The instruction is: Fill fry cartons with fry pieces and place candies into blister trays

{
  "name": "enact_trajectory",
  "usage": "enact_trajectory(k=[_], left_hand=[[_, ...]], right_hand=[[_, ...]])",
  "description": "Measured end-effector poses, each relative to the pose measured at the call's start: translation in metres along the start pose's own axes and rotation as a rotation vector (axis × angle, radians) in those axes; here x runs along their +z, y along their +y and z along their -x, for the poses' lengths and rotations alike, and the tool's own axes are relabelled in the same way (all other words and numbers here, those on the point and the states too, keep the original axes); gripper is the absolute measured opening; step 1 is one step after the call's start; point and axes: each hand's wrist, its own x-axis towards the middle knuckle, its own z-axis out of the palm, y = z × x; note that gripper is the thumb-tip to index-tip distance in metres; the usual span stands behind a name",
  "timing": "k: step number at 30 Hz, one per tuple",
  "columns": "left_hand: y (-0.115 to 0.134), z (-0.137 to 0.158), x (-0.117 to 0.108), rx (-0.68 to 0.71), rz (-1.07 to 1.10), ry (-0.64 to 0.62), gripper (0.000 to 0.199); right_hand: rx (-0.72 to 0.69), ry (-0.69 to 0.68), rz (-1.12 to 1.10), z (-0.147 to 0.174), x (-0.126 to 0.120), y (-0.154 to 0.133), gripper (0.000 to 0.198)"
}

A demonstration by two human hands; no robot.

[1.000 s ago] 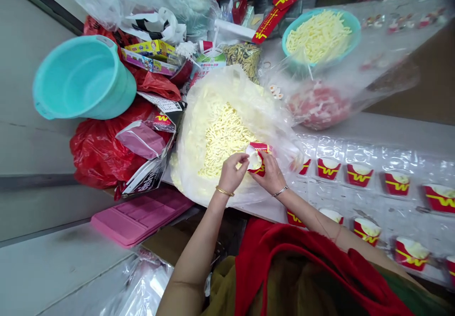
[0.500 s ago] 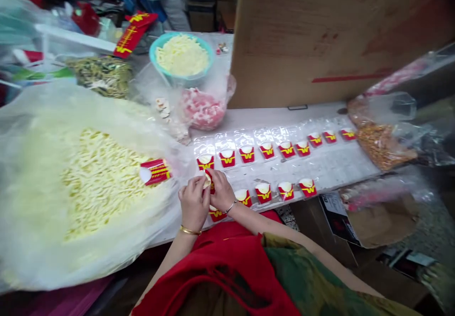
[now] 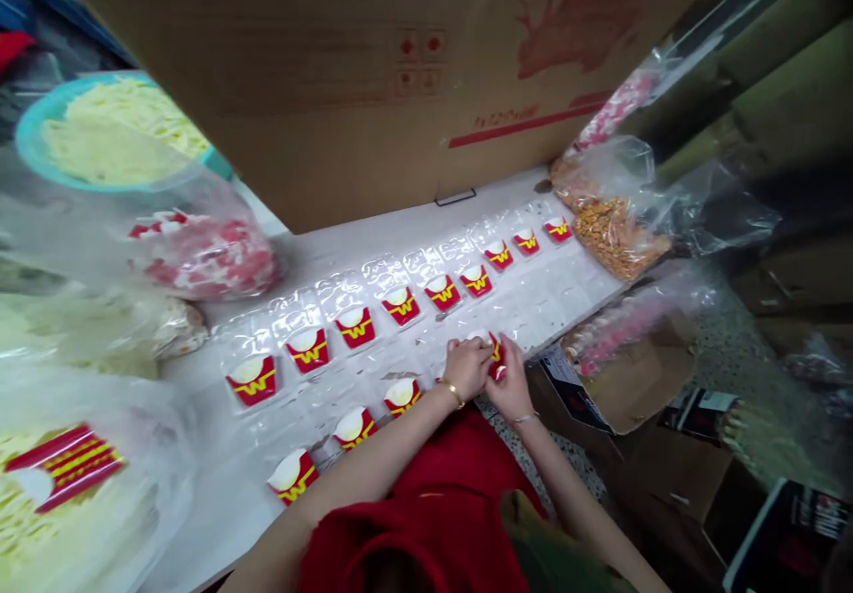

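Near the table's front edge, both my hands close around a small red and yellow French fries box (image 3: 497,356). My left hand (image 3: 467,366), wearing a gold bangle, has its fingers bent at the box's left side and partly covers it. On the right side my right hand (image 3: 509,388) pinches the same box, a thin bracelet at its wrist. Similar boxes, each with a yellow W, lie in a row of clear plastic trays (image 3: 306,304); one is the nearby red box (image 3: 402,395). A nearer row runs partly under my left forearm.
A big cardboard box (image 3: 320,131) stands behind the trays. At left are a turquoise bowl (image 3: 30,135) of pale strips, a bag of pink and white pieces (image 3: 206,260) and a large bag of pale strips (image 3: 153,477). A bag of orange bits (image 3: 617,228) lies at the right end.
My view has turned right, and both hands have moved right along the nearer row. They have gone from the left end of the trays to a place farther along, still holding a red box.
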Motion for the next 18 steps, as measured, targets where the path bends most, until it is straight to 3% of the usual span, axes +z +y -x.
enact_trajectory(k=[4,7,12,18], left_hand=[[0.024,-0.075,0.051,0.077,-0.010,-0.077,0.022],[0.033,-0.116,0.081,0.118,-0.115,-0.167,0.025],[0.031,-0.149,0.110,0.103,-0.200,-0.256,0.020],[0.020,-0.155,0.113,0.107,-0.230,-0.287,0.016]], right_hand=[[0.384,0.209,-0.035,0.009,-0.052,0.088,0.068],[0.493,0.215,-0.078,0.005,-0.059,0.130,0.063],[0.499,0.161,-0.110,-0.016,-0.035,0.152,0.061],[0.478,0.115,-0.029,-0.032,-0.014,0.157,0.056]])
